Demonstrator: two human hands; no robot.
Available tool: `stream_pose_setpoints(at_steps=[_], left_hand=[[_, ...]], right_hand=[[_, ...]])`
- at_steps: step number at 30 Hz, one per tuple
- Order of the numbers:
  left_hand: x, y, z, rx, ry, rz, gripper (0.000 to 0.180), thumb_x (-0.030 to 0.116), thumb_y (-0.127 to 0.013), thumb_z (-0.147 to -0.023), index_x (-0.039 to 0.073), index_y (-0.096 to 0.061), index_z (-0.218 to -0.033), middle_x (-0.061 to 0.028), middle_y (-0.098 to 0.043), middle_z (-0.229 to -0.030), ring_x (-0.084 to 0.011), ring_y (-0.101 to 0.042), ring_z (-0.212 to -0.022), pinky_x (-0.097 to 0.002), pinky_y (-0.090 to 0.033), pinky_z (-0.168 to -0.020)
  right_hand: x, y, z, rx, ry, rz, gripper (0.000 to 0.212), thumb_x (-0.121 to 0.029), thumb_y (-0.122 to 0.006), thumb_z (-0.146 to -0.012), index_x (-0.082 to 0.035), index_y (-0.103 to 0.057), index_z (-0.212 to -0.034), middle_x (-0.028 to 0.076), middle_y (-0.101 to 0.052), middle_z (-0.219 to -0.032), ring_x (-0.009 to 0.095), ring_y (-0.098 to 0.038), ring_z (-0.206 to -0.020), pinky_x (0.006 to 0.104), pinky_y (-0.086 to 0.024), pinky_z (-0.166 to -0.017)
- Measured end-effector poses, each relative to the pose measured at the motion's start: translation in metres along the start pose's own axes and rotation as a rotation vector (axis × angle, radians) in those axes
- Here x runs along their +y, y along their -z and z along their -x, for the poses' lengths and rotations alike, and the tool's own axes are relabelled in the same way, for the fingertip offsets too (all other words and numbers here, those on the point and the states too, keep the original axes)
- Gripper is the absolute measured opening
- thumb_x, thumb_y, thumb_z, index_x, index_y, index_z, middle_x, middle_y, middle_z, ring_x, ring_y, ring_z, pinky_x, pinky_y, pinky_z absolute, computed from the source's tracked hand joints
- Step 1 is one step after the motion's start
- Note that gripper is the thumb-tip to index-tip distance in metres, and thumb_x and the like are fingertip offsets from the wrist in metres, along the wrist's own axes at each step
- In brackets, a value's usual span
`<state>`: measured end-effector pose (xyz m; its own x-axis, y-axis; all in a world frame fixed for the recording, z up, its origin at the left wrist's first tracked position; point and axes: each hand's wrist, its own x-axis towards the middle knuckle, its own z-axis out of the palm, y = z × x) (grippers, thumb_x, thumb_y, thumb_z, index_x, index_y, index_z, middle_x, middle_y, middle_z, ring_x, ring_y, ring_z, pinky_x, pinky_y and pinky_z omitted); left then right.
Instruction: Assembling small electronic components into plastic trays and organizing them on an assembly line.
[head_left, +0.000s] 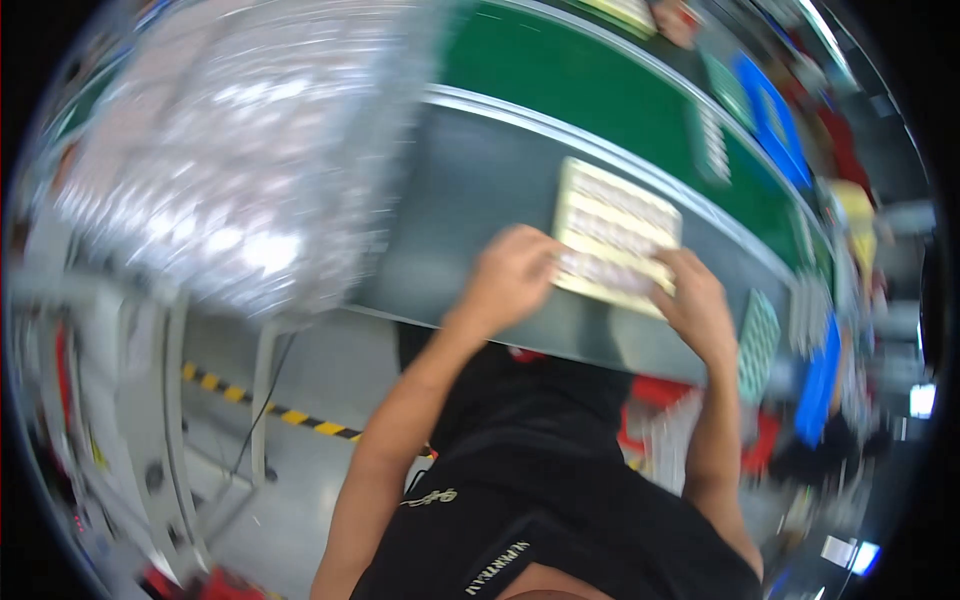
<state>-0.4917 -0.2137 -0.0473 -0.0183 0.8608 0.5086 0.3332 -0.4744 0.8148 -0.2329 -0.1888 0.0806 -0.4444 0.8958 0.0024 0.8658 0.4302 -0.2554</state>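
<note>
A pale yellow tray (571,205) with rows of small pinkish, glossy pieces lies on the dark grey work surface in front of me. My left hand (512,278) is at its left edge, fingers curled and tips touching the edge near the closest row. At the right edge, my right hand (697,303) grips the tray between thumb and bent fingers. Motion blur hides whether a single piece is also pinched in either hand.
Clear plastic wrap covers a large stack (250,150) at left. Beyond the grey work surface (470,190) runs a green conveyor belt (560,75). A light green tray (760,345) and blue bins (820,385) stand at right. Yellow-black tape (285,413) marks the floor.
</note>
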Motion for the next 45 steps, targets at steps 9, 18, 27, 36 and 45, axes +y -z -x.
stream_pose_setpoints(at_steps=[9,18,27,36,45], left_hand=[[0.0,-0.001,0.012,0.022,0.049,0.048,0.014,0.011,-0.065,-0.089,0.003,-0.069,-0.1,-0.013,-0.063,-0.096,-0.0338,-0.064,-0.092,-0.0434,-0.052,-0.082],[0.0,-0.001,0.008,0.05,0.079,0.095,0.016,0.011,-0.059,-0.092,0.001,-0.068,-0.101,-0.0148,-0.063,-0.093,-0.0351,-0.062,-0.09,-0.0439,-0.05,-0.082],[-0.017,-0.01,0.007,0.108,0.001,0.119,0.016,0.011,-0.057,-0.091,0.001,-0.068,-0.096,-0.0172,-0.063,-0.091,-0.0391,-0.062,-0.089,-0.0469,-0.05,-0.08],[-0.011,-0.009,0.012,0.13,0.022,0.104,0.015,0.011,-0.058,-0.09,0.0,-0.068,-0.094,-0.0182,-0.064,-0.092,-0.0395,-0.063,-0.089,-0.0471,-0.051,-0.08],[-0.012,0.008,0.008,0.07,0.069,-0.035,0.017,0.007,-0.065,-0.09,0.001,-0.073,-0.104,-0.0138,-0.068,-0.09,-0.0251,-0.067,-0.075,-0.034,-0.053,-0.068]], right_hand=[[-0.22,0.064,-0.137,0.262,0.72,-0.401,0.012,-0.002,-0.066,-0.088,0.0,-0.069,-0.1,0.009,-0.068,-0.087,0.018,-0.061,-0.071,0.0294,-0.049,-0.067],[-0.439,0.01,-0.299,0.33,1.092,0.02,0.021,-0.021,-0.065,-0.088,-0.007,-0.076,-0.1,0.015,-0.074,-0.092,0.035,-0.071,-0.086,0.0437,-0.055,-0.077],[-0.501,-0.012,-0.334,0.033,0.768,0.181,0.038,-0.032,-0.072,-0.075,-0.007,-0.078,-0.104,0.016,-0.075,-0.11,0.034,-0.071,-0.106,0.0428,-0.057,-0.091],[-0.471,0.013,-0.342,0.282,0.931,-0.163,0.033,-0.029,-0.071,-0.077,0.003,-0.076,-0.077,0.019,-0.071,-0.07,0.026,-0.067,-0.063,0.0381,-0.054,-0.065],[-0.213,0.094,-0.186,0.14,0.54,-0.348,0.029,-0.026,-0.063,-0.087,0.002,-0.068,-0.087,0.012,-0.068,-0.075,0.024,-0.061,-0.07,0.037,-0.049,-0.067]])
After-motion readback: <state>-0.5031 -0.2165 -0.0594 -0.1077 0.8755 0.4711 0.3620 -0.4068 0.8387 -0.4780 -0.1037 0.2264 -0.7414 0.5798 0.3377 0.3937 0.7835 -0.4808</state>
